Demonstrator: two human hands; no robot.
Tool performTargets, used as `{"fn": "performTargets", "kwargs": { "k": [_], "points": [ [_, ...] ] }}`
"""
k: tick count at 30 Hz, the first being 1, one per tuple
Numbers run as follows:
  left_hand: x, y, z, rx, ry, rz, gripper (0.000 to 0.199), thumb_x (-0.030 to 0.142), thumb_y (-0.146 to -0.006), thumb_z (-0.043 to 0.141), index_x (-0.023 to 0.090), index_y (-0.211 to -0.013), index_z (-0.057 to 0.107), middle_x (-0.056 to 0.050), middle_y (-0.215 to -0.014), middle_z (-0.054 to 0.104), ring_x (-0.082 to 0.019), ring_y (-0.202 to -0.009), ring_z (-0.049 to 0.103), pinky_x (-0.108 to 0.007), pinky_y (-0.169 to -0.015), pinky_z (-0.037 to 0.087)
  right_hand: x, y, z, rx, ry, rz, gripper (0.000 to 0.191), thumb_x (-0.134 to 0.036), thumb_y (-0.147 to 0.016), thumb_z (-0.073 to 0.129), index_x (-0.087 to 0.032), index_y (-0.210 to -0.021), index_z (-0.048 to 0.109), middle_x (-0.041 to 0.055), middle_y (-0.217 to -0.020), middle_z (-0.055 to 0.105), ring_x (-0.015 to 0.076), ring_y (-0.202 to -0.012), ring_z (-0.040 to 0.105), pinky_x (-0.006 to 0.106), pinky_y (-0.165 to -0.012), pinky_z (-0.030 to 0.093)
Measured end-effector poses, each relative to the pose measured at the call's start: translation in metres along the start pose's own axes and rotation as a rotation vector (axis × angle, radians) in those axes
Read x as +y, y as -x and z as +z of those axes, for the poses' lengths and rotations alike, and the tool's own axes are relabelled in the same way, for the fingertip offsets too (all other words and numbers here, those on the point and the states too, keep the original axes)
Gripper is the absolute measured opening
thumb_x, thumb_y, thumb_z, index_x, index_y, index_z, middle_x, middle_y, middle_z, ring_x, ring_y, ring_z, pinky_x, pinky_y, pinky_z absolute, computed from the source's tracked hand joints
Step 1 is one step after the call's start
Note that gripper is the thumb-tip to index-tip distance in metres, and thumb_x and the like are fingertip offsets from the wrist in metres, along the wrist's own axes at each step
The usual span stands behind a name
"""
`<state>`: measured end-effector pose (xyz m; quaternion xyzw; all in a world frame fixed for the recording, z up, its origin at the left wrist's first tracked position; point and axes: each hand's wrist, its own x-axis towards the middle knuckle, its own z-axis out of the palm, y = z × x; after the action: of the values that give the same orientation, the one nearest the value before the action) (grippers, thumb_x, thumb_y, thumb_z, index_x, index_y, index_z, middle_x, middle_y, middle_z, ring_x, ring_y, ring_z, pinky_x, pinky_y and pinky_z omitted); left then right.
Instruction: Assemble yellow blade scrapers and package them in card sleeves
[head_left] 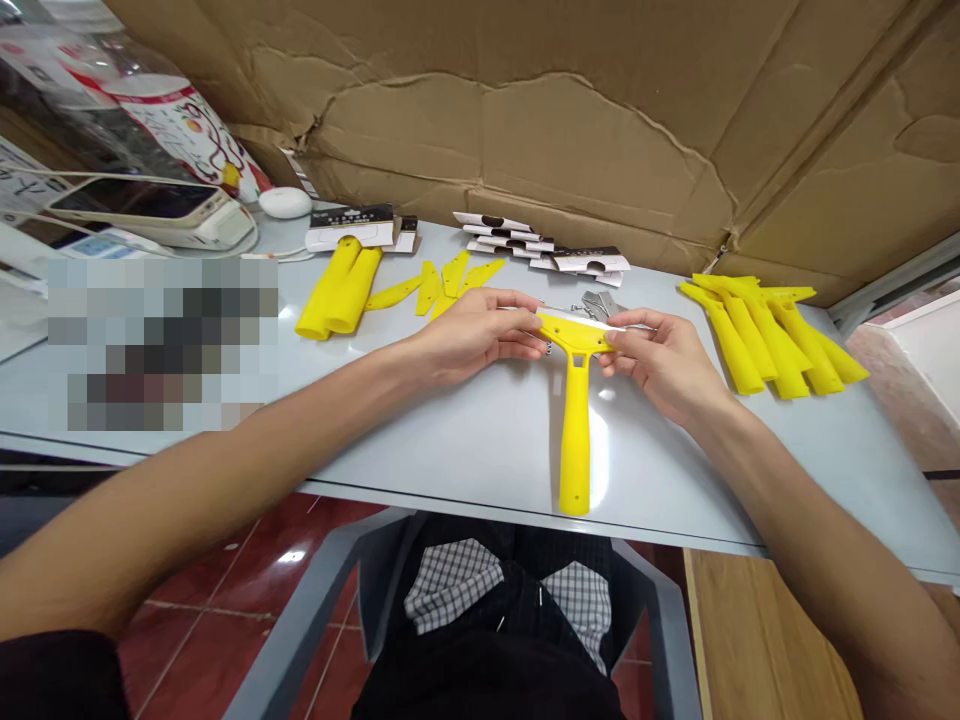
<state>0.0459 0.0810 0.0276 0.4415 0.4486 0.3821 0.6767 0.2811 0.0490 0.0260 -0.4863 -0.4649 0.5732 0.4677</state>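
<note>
Nice two-handed pinch: your left hand has one end of the yellow scraper head, your right hand has the other, thumbs on the near face, fingers tucked behind. The handle points back at you, its butt close to the near edge of the desk. Can't make out whether it's resting there or hovering.

A thin metal strip shows along the far side of the head. For holding the two together well, I'd say squeeze evenly at both ends so the strip sits parallel to the yellow edge, and check it's flush all the way across. I'd keep fingertips off that metal edge, could be sharp. Letting the butt touch the desk would probably steady things.

Just past your hands are some silver metal pieces plus small hardware, maybe screws, too tiny to be sure. I'd watch your knuckles don't scatter those.

Over by the desk's right edge there's a heap of yellow T-handles. Left of centre, toward the far edge, are yellow tubes and flat yellow plates. Folded cards line the far edge, with cardboard standing behind.
</note>
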Motion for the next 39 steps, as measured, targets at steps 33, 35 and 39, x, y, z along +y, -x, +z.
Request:
{"fn": "performTargets", "kwargs": {
  "k": [33, 35, 39],
  "points": [
    [-0.012, -0.005, -0.015, 0.005, -1.252, 0.654, 0.025, 0.012, -0.084, 0.06, 0.018, -0.104, 0.075, -0.003, -0.085, 0.077, -0.018, -0.075, 0.068, -0.03, -0.071, 0.046, -0.005, -0.004, -0.008, 0.048, 0.044, -0.021, 0.026, -0.018, -0.074, 0.083, -0.016, -0.095, 0.068, 0.0056, -0.073, 0.073, 0.0194, -0.066, 0.075, 0.03, -0.062, 0.062],
    [-0.011, -0.006, -0.017, 0.023, -1.246, 0.675, 0.027, 0.012, -0.084, 0.061, 0.017, -0.107, 0.073, -0.002, -0.085, 0.078, -0.018, -0.074, 0.067, -0.03, -0.071, 0.047, -0.005, -0.004, -0.008, 0.049, 0.037, -0.021, 0.027, -0.017, -0.073, 0.084, -0.015, -0.095, 0.068, 0.0059, -0.072, 0.073, 0.019, -0.065, 0.074, 0.03, -0.061, 0.062],
    [-0.004, -0.004, -0.019, 0.128, -1.14, 0.8, 0.024, 0.014, -0.081, 0.065, 0.019, -0.103, 0.072, -0.001, -0.084, 0.078, -0.016, -0.072, 0.066, -0.03, -0.072, 0.05, -0.004, -0.004, -0.007, 0.048, 0.035, -0.017, 0.026, -0.017, -0.073, 0.085, -0.016, -0.093, 0.069, 0.0056, -0.072, 0.072, 0.0195, -0.065, 0.074, 0.031, -0.062, 0.062]
  ]
}}
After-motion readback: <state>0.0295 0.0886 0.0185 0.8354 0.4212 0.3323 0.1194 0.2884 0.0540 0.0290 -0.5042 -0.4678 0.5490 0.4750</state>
